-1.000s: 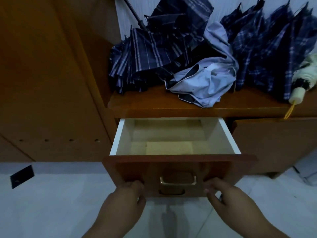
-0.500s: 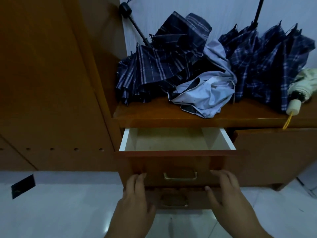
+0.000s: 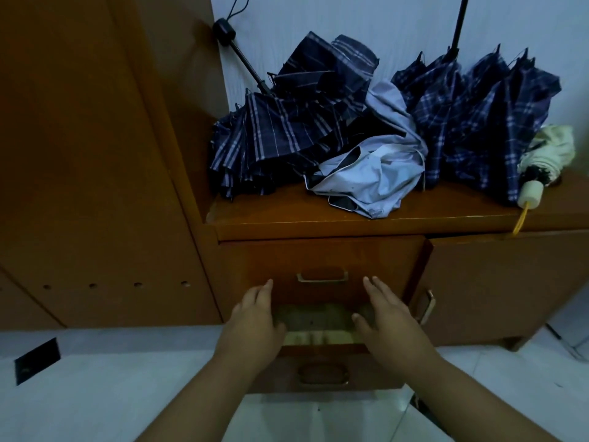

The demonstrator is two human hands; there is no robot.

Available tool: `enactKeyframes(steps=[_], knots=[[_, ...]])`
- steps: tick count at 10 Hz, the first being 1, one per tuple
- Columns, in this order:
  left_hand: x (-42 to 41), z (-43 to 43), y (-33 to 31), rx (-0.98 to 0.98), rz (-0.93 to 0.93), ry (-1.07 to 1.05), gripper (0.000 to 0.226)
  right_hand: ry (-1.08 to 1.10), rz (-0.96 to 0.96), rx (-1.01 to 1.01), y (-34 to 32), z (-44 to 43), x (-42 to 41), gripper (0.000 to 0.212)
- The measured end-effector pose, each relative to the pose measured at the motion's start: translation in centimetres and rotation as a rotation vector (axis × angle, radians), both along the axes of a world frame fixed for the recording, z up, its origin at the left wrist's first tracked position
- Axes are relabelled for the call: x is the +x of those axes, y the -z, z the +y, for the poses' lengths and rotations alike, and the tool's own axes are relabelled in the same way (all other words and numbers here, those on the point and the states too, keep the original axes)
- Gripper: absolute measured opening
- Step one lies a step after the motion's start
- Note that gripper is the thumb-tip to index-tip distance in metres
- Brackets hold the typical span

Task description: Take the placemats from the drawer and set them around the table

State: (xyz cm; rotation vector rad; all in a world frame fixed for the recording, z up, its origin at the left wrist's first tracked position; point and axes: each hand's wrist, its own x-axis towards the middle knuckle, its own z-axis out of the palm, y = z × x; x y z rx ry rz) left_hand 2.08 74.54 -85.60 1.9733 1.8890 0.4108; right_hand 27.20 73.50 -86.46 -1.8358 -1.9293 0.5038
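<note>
The top drawer (image 3: 322, 260) of the brown wooden cabinet is pushed fully in, its brass handle (image 3: 322, 277) showing. Below it a second drawer (image 3: 322, 370) stands partly out, and something flat, dull and greenish (image 3: 314, 319) lies inside; I cannot tell whether it is placemats. My left hand (image 3: 251, 323) rests flat, fingers extended, against the top drawer's front at its lower left. My right hand (image 3: 387, 317) lies flat on the lower right of that front. Neither hand holds anything.
Several folded plaid umbrellas (image 3: 287, 122) and a pale blue one (image 3: 369, 173) pile on the cabinet top, with a cream umbrella (image 3: 548, 154) at the right. A tall wooden panel (image 3: 79, 154) stands left, a cabinet door (image 3: 497, 282) right. The floor (image 3: 95, 393) is white tile.
The empty top drawer, open a second ago, has been pushed in by both hands. The lower drawer is now seen partly out beneath them.
</note>
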Motion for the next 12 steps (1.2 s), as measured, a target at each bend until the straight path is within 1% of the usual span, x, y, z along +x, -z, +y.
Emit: enactKeyframes(steps=[1, 2, 3, 4, 5, 7, 8, 9, 10, 11, 12], knots=[[-0.2, -2.7, 1.4, 0.025, 0.036, 0.025, 0.035, -0.030, -0.016, 0.044, 1.9, -2.2, 0.2, 0.029], [-0.6, -5.8, 4.2, -0.123, 0.117, 0.125, 0.009, -0.115, -0.027, -0.159, 4.5, -4.5, 0.7, 0.022], [-1.4, -6.6, 6.9, -0.203, 0.104, 0.178, 0.041, -0.196, -0.132, -0.253, 6.5, -5.3, 1.6, 0.034], [-1.6, -6.1, 8.5, -0.211, 0.069, 0.166, 0.071, -0.142, -0.115, -0.251, 8.0, -5.1, 2.2, 0.053], [-0.8, -5.7, 9.3, -0.236, 0.093, 0.156, 0.078, -0.139, -0.131, -0.291, 9.4, -4.5, 2.4, 0.070], [-0.7, -3.1, 10.3, -0.205, 0.138, 0.110, 0.080, -0.073, -0.088, -0.297, 9.7, -2.0, 1.8, 0.074], [-0.7, -1.8, 10.7, -0.216, 0.109, 0.087, 0.081, -0.055, -0.051, -0.305, 10.0, -0.7, 1.5, 0.077], [-0.6, -0.4, 11.0, -0.181, 0.102, 0.085, 0.082, -0.034, -0.006, -0.304, 10.5, 0.4, 1.1, 0.080], [-0.7, 1.0, 10.4, -0.186, 0.106, 0.099, 0.081, -0.040, 0.009, -0.341, 10.7, 1.5, 1.1, 0.085], [-0.9, 1.3, 9.7, -0.179, 0.068, 0.080, 0.079, -0.047, 0.026, -0.343, 10.6, 1.9, 1.5, 0.084], [-1.2, 1.4, 8.6, -0.133, 0.031, 0.118, 0.069, -0.042, 0.036, -0.281, 9.7, 2.1, 2.0, 0.079]])
